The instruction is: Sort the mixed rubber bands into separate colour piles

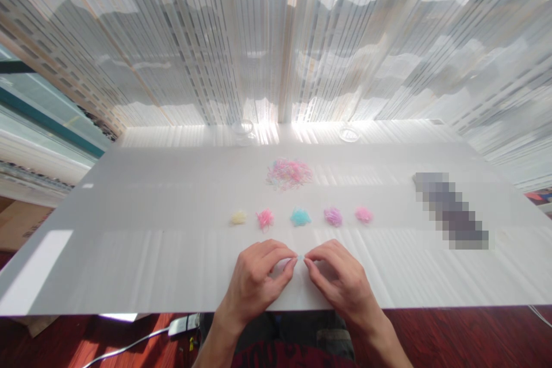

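Just between left hand (259,273) and right hand (340,270) — pinched — a bluish piece (301,257).

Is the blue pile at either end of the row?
No, the blue pile lies between the darker pink pile and the purple pile.

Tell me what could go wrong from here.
The tiny pale blue piece between the left hand and right hand could slip and be hard to spot on the white table. The turquoise pile lies loose just beyond the hands, so a careless move might scatter it. A bump might also mix the neighbouring purple pile and pale pink pile.
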`<move>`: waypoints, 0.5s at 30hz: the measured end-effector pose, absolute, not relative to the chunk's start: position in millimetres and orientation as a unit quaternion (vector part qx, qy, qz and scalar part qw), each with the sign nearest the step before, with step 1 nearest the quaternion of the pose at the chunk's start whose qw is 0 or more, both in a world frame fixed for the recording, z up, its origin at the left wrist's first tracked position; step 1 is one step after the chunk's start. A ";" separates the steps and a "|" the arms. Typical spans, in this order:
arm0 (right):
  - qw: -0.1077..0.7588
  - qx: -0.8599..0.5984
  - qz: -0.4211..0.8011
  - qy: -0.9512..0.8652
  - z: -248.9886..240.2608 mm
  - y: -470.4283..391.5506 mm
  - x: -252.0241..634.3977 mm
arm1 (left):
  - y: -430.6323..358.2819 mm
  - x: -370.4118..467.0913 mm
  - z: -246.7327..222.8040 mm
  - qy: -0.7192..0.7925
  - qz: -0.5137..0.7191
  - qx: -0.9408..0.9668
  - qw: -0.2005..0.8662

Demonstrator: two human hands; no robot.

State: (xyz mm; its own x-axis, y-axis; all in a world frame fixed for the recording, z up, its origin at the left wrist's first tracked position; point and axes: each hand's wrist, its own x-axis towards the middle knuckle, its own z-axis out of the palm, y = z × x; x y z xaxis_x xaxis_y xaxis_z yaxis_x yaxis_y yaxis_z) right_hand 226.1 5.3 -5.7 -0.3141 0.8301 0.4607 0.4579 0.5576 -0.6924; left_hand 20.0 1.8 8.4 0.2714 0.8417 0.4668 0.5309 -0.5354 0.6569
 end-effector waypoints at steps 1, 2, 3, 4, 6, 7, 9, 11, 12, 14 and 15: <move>0.416 -0.414 0.225 -0.778 -5.7 5.3 226.1 | 1.9 19.8 8.5 0.444 0.411 0.774 0.190; 0.417 -0.415 0.225 -0.776 -5.7 5.4 226.0 | 2.0 19.6 8.5 0.444 0.411 0.773 0.190; 0.418 -0.417 0.225 -0.775 -5.8 5.4 226.0 | 2.0 19.5 8.5 0.445 0.411 0.773 0.189; 0.417 -0.418 0.225 -0.775 -5.8 5.5 226.0 | 2.1 19.3 8.5 0.446 0.411 0.772 0.188; 0.415 -0.419 0.225 -0.776 -6.1 5.6 226.3 | 2.1 19.1 7.9 0.448 0.410 0.773 0.184; 0.413 -0.419 0.224 -0.777 -6.4 5.6 226.5 | 2.1 19.0 7.5 0.447 0.409 0.774 0.182; 0.410 -0.417 0.223 -0.780 -7.1 5.6 227.0 | 2.1 18.9 6.6 0.446 0.407 0.777 0.179; 0.410 -0.414 0.220 -0.782 -7.8 5.6 227.3 | 2.0 18.9 6.0 0.445 0.406 0.777 0.180; 0.411 -0.413 0.219 -0.782 -8.1 5.7 227.4 | 2.0 19.0 6.0 0.446 0.407 0.776 0.182; 0.413 -0.413 0.219 -0.782 -8.2 5.9 227.3 | 1.9 19.2 6.6 0.448 0.409 0.773 0.184; 0.413 -0.414 0.219 -0.781 -8.1 6.0 227.2 | 1.8 19.3 7.2 0.450 0.410 0.771 0.185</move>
